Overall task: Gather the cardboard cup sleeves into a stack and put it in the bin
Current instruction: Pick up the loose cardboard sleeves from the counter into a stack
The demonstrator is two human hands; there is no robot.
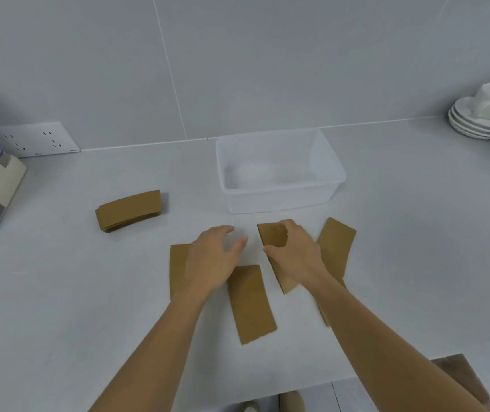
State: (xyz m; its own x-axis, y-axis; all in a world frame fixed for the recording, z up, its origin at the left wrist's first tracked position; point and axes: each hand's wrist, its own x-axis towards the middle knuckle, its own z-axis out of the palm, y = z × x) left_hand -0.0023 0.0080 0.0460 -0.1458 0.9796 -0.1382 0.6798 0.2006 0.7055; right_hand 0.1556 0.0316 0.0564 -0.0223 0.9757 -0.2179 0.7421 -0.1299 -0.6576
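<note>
Sleeves (251, 303): flat, light, thin card, bendy; loose on desk (416, 233) before bin (279, 197); small stack (129, 210) at left. Best pinched by edges. Right hand (292, 254) grips one; left hand (212, 260) open, empty.

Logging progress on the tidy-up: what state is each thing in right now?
Bin: upright, open, empty.
Stacked sleeves: piled flat, left of bin.
Loose sleeve: flat, untouched.
Right sleeve: flat, untouched.
Left hand: open, empty, over a sleeve.
Right hand: gripping one sleeve.
</note>
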